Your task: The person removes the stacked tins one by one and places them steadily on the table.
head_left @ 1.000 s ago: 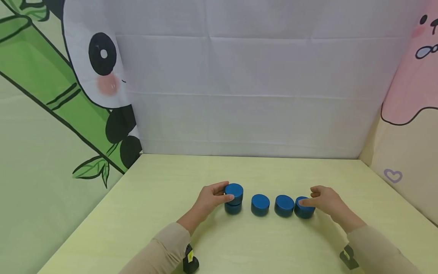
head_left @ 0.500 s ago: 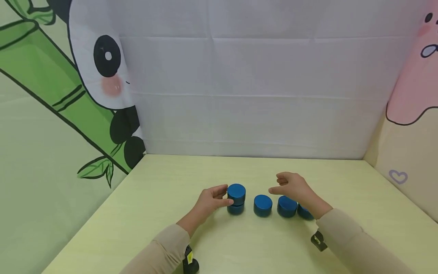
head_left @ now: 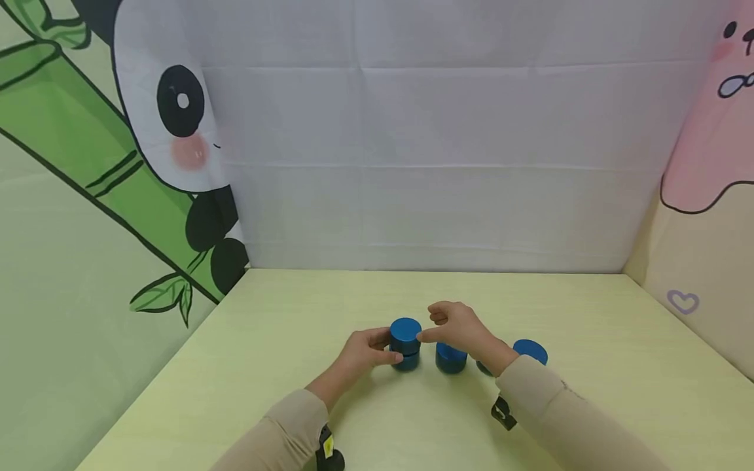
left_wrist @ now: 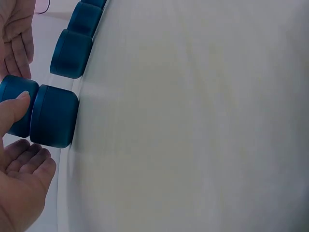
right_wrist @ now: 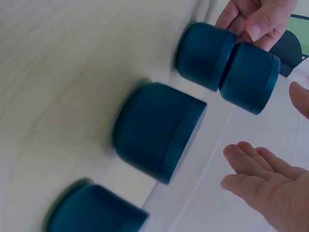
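Observation:
Two short blue cylinders stand stacked, the upper cylinder (head_left: 405,333) on the lower cylinder (head_left: 407,362); each has a seam near its top. My left hand (head_left: 364,353) is at the stack's left side, its thumb overlapping it in the head view; in the left wrist view its fingertips (left_wrist: 34,153) show loosely bent beside the stack. My right hand (head_left: 462,327) hovers just right of the stack, holding nothing, thumb apart from the fingers. Beneath it stands a single blue cylinder (head_left: 451,362). In the right wrist view a gap separates the right hand (right_wrist: 268,179) from the cylinders.
Farther right, one blue cylinder (head_left: 485,368) is mostly hidden by my right wrist, and another cylinder (head_left: 530,350) stands partly behind the sleeve. The pale yellow table (head_left: 318,294) ends at a white cloth wall (head_left: 436,170), with printed cloth on both sides.
My right hand has left the rightmost cylinder and moved left, over the row, to beside the stack. My left hand stays at the stack, its thumb a little lower.

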{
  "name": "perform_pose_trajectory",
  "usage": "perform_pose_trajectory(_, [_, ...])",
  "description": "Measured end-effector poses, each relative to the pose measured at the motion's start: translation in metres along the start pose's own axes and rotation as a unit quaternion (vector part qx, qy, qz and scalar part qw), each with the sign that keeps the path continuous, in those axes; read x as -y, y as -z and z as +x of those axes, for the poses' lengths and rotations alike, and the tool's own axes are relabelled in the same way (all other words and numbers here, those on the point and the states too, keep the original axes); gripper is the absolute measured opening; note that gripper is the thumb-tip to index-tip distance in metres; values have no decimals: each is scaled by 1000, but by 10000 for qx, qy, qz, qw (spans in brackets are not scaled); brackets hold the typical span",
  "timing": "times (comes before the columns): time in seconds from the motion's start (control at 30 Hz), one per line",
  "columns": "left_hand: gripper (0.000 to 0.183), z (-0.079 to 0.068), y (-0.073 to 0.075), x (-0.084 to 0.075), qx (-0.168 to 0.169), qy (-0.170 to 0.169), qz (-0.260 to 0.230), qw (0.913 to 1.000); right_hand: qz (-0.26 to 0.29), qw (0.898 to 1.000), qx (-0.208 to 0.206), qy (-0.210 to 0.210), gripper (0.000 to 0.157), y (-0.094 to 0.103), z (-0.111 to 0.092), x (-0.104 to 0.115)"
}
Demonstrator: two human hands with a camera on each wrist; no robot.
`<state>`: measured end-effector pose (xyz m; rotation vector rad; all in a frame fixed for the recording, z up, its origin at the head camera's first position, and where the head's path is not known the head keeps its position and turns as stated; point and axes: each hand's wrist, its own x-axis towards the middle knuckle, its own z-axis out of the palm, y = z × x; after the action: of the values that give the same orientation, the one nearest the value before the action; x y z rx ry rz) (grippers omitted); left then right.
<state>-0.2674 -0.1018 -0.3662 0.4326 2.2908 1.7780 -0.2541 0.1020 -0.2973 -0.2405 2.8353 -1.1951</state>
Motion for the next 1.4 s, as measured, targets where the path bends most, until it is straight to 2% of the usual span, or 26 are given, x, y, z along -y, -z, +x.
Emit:
perform_pose_trajectory(0.27, [54,-3,0,0,-9,-53,-25,10000,80,10000,-10,10,62,-16,3,5])
perform_pose_trajectory(0.6, [51,-1,0,3,6,-81,-8,10000,84,10000,1,-44,63,-25,4,6])
perform_pose_trajectory(1.07, [50,3,-1,8,-6,-27,42,10000,92,9999,-44,-48,60,-30,8,6])
perform_pose_trajectory(1.4, [51,3,-2,7,-18,5,24,10000,220,9997,-85,48,51,-30,8,4])
